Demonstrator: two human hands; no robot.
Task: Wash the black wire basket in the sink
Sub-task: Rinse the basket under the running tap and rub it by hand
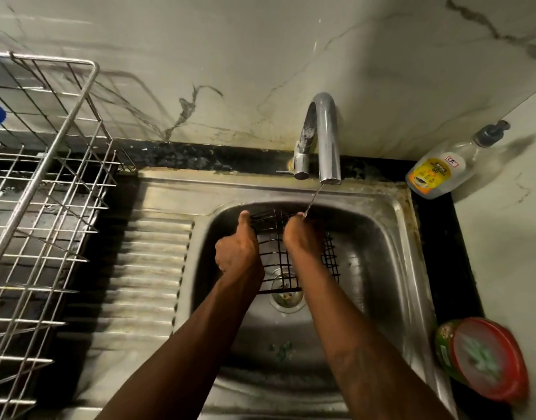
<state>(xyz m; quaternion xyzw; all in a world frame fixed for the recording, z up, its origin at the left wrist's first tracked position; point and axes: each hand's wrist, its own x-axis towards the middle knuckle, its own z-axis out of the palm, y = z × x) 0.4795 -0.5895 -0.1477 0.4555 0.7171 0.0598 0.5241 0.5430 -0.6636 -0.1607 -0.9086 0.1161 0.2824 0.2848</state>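
the black wire basket (275, 256) stands tilted inside the stainless steel sink (378, 237), above the round drain (286, 298), held between both hands. the left hand (239, 248) grasps the basket's left edge with curled fingers, its thumb lying straight up along the wire. the right hand (303, 237) is on the basket's upper right part; its fingers are hidden, so it cannot be told whether they grasp the wire. a thin stream of water (313, 198) from the curved chrome tap (325, 137) lands on the right hand. a steel wire dish rack (48, 192) stands left of the sink, and a clear soap bottle with a yellow label (439, 172) and a red-lidded green tub (487, 359) sit on the black table (460, 237) to its right.
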